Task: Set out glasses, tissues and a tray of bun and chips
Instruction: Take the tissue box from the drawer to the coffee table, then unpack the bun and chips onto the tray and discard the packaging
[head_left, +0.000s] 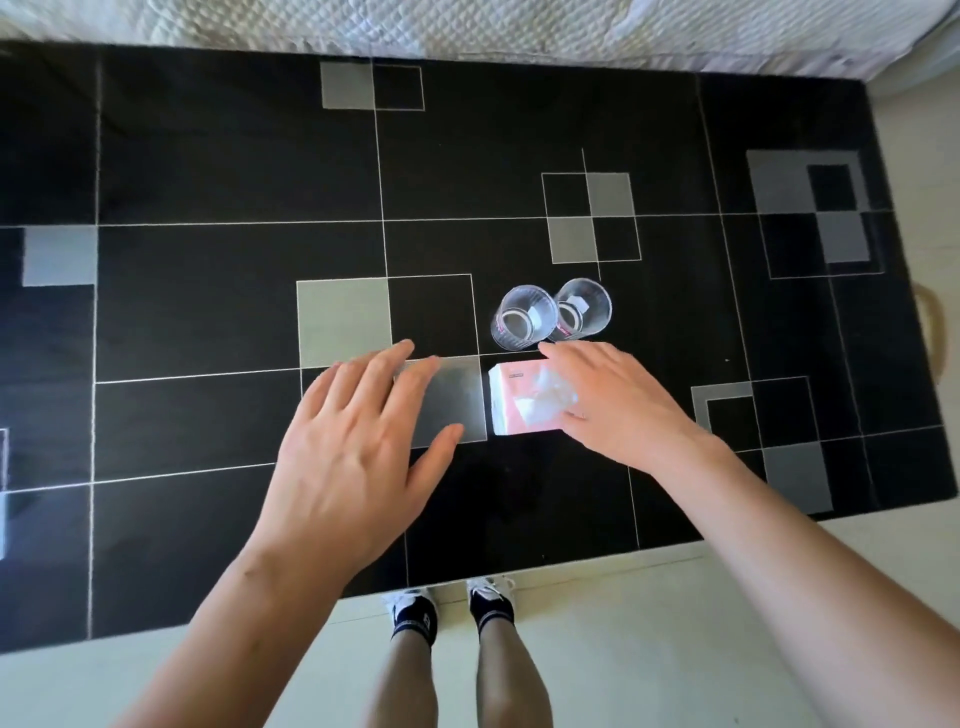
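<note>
Two clear glasses stand side by side on the black patterned table (208, 171), the left glass (522, 317) touching the right glass (583, 310). Just in front of them lies a pink and white tissue pack (527, 400). My right hand (618, 410) hovers over the pack's right side with fingers spread; whether it touches the pack I cannot tell. My left hand (358, 452) is open to the left of the pack, fingers apart, holding nothing. No tray, bun or chips are in view.
A white quilted bed (467, 26) runs along the table's far edge. The table's near edge is right at my feet (452, 608) on a pale floor. A curved handle-like object (932, 332) shows past the table's right edge.
</note>
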